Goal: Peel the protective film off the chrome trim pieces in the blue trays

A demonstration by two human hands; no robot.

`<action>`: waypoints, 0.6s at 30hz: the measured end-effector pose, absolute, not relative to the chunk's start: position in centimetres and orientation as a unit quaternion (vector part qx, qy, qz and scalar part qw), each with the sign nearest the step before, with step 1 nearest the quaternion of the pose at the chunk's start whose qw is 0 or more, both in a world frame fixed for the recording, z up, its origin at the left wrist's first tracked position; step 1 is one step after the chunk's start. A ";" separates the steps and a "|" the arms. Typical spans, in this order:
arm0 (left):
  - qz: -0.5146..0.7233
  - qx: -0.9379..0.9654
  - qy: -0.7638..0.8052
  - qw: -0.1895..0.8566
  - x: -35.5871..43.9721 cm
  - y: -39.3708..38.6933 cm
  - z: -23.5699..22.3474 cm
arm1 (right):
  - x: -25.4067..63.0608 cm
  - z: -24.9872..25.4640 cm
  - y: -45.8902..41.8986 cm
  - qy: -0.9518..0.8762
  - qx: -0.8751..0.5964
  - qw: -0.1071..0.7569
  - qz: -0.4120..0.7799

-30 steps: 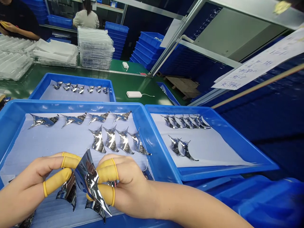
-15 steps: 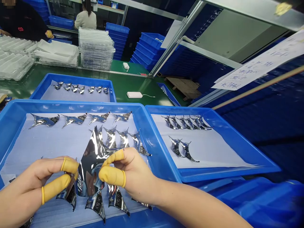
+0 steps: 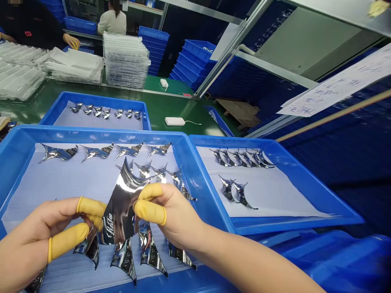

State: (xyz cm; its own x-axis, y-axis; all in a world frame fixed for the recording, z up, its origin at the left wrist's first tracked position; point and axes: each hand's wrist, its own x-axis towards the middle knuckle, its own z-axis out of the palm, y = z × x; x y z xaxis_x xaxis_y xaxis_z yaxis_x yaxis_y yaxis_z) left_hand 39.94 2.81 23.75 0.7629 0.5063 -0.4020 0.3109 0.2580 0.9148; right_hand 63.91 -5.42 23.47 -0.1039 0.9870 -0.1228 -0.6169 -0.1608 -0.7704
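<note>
A shiny, mirror-dark curved piece (image 3: 120,207) with pointed corners and pale script lettering is raised over the large blue tray (image 3: 91,134). My right hand (image 3: 165,211) pinches its right edge between thumb and fingers, which wear yellow finger cots. At its lower left edge is my left hand (image 3: 64,228), also in yellow cots. Its fingertips touch or nearly touch the edge, while its thumb stands apart from the piece. Several similar shiny pieces (image 3: 97,152) lie in rows on the tray's white liner (image 3: 67,183); some are partly hidden behind my hands.
A second blue tray (image 3: 275,146) with similar pieces adjoins on the right. Behind stands a smaller blue tray (image 3: 100,97). On the green table (image 3: 195,110) are a white device (image 3: 174,121) and stacked clear trays (image 3: 126,61). Across it is a person in black (image 3: 33,28).
The held piece has tilted, so its reflections have shifted and its lettering reads more plainly. My right hand has risen slightly; my left thumb has moved a little away from the piece.
</note>
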 end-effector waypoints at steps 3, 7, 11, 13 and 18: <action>0.074 0.605 0.315 0.728 39.5 3.1 23.2 | 64.0 23.3 -5.3 -0.271 -0.323 0.587 0.692; 0.089 0.620 0.319 0.712 39.3 3.3 23.2 | 63.9 23.4 -5.1 -0.273 -0.314 0.584 0.697; 0.092 0.610 0.331 0.714 39.2 3.3 23.3 | 64.0 23.6 -5.0 -0.283 -0.333 0.574 0.692; 0.089 0.586 0.337 0.732 39.2 3.3 23.4 | 64.1 23.5 -4.9 -0.290 -0.340 0.571 0.689; 0.079 0.546 0.304 0.776 38.8 3.9 23.2 | 63.8 22.5 -4.6 -0.263 -0.363 0.551 0.703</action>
